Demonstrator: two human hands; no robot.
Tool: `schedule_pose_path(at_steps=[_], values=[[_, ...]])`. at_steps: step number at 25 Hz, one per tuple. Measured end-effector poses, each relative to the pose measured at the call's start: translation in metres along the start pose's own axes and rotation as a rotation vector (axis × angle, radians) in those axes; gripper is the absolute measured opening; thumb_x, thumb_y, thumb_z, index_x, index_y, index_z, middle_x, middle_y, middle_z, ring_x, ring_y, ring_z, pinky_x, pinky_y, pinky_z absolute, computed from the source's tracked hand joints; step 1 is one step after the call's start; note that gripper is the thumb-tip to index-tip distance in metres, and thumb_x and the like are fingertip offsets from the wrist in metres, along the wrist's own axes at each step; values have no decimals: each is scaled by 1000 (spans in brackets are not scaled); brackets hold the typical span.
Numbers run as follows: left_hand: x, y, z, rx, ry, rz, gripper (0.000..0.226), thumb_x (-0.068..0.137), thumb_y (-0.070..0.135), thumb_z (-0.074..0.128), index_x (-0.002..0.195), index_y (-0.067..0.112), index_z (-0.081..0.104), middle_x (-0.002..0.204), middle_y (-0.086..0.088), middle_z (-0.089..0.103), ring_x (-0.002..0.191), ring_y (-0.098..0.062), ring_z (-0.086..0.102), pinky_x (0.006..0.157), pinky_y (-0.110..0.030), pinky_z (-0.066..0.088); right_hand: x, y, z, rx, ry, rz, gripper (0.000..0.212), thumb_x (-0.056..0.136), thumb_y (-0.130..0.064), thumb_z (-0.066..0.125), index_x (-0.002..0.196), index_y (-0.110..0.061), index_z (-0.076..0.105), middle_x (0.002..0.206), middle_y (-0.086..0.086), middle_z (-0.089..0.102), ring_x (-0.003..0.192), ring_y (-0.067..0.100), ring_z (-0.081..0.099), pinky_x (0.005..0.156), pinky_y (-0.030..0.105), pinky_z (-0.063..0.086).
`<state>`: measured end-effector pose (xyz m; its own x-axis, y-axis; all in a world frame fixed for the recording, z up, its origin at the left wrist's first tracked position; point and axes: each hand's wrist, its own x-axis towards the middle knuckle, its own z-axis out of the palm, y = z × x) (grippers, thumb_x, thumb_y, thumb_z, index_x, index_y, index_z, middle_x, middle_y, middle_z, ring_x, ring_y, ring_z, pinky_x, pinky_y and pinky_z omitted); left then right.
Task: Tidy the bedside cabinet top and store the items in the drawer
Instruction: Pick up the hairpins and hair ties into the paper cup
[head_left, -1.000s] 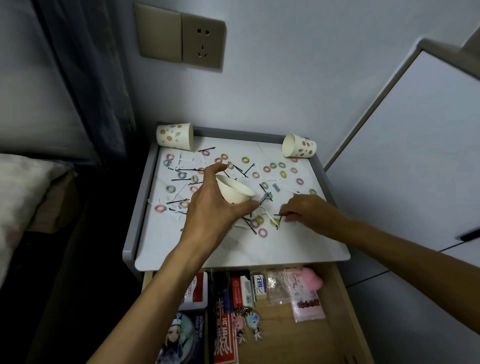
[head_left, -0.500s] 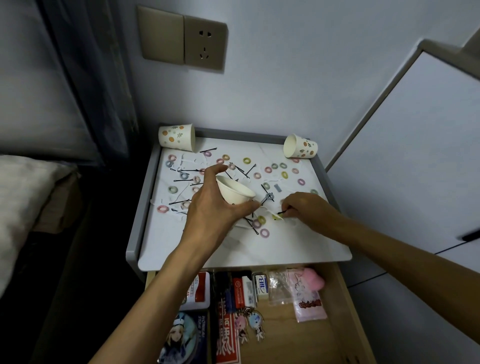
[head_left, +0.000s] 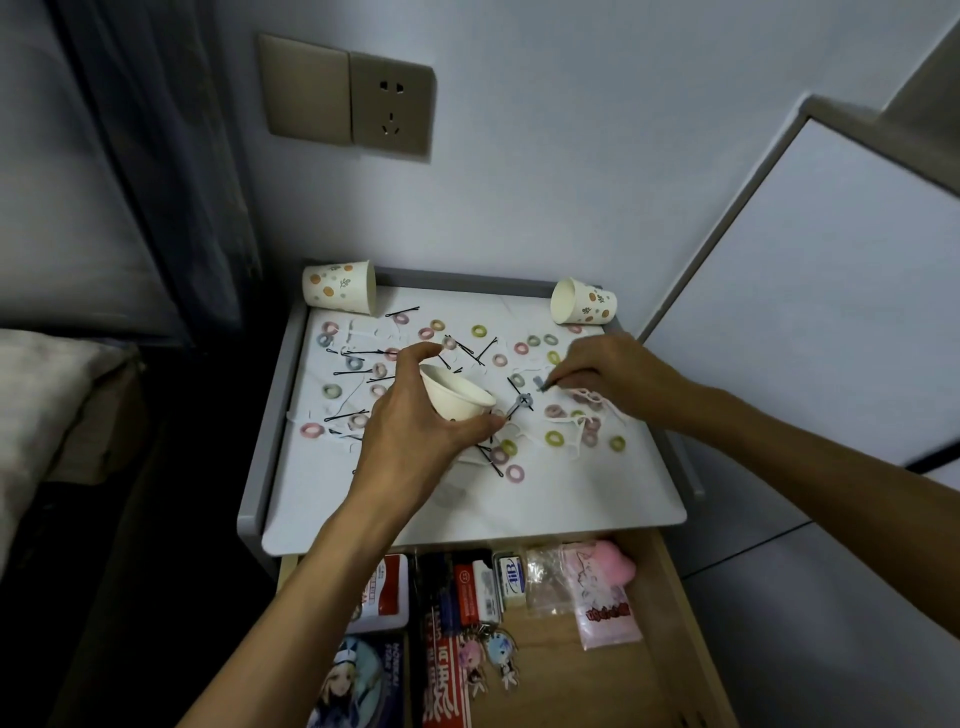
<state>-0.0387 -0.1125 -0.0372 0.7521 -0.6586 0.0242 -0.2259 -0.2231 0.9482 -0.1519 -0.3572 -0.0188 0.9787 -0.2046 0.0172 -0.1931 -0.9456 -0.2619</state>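
The white cabinet top (head_left: 597, 499) is strewn with several small coloured hair rings (head_left: 554, 438), black hairpins (head_left: 348, 414) and thin white loops. My left hand (head_left: 415, 431) grips a tilted paper cup (head_left: 457, 397) above the middle of the top. My right hand (head_left: 613, 376) reaches over the right part and pinches a small dark hairpin (head_left: 545, 385) at its fingertips. A second paper cup (head_left: 340, 287) lies on its side at the back left corner, a third cup (head_left: 582, 301) at the back right.
Below the top, the wooden drawer (head_left: 670, 623) stands open, holding boxes, a pink packet (head_left: 605, 597), keychain figures (head_left: 488, 654) and printed cards. A wall socket (head_left: 389, 106) is above. A bed is at the left, a white cupboard door (head_left: 831, 312) at the right.
My right hand has moved from the front middle of the top toward the back right, pinching a hairpin. My left hand and its cup have stayed put.
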Motion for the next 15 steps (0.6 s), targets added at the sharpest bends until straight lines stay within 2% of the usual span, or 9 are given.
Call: schedule_pose_path(at_steps=[3, 6, 8, 11, 12, 15], values=[[1, -1, 1, 66, -15, 17, 87, 61, 34, 89, 132, 35, 39, 107, 8, 56, 95, -17, 55, 70, -27, 45, 16, -45, -11, 191, 99, -89, 14, 86, -16, 71, 98, -16, 78, 87, -4, 72, 79, 5, 64, 73, 16, 46], [1, 0, 3, 86, -54, 12, 93, 59, 30, 90, 136, 32, 38, 104, 9, 57, 92, -15, 54, 64, -15, 39, 29, -85, -6, 245, -22, -151, 15, 82, -14, 75, 96, -15, 78, 88, -3, 74, 79, 5, 66, 73, 17, 47], [0, 0, 3, 79, -59, 21, 93, 59, 28, 90, 137, 31, 38, 103, 9, 59, 93, -15, 55, 65, -17, 39, 35, -92, -2, 305, -39, -160, 15, 81, -14, 75, 96, -14, 78, 88, -6, 74, 79, 4, 66, 74, 16, 48], [0, -2, 1, 76, -14, 33, 91, 58, 31, 91, 134, 33, 41, 108, 8, 59, 97, -16, 57, 73, -28, 44, 41, -68, 7, 508, 143, 45, 8, 83, -14, 74, 90, -17, 76, 86, -3, 75, 77, 13, 69, 72, 24, 53], [0, -3, 0, 74, 0, 34, 90, 57, 33, 91, 133, 34, 41, 109, 8, 59, 98, -16, 57, 76, -30, 46, 42, -53, 14, 487, 178, 150, 7, 83, -14, 75, 90, -17, 76, 86, -2, 74, 74, 12, 68, 69, 25, 53], [-1, -4, -3, 63, 15, 33, 90, 57, 34, 91, 132, 35, 41, 112, 7, 58, 99, -18, 57, 78, -32, 49, 37, -13, 46, 223, 49, 433, 22, 80, -21, 78, 99, -13, 71, 93, 0, 70, 76, 7, 63, 65, 19, 49]])
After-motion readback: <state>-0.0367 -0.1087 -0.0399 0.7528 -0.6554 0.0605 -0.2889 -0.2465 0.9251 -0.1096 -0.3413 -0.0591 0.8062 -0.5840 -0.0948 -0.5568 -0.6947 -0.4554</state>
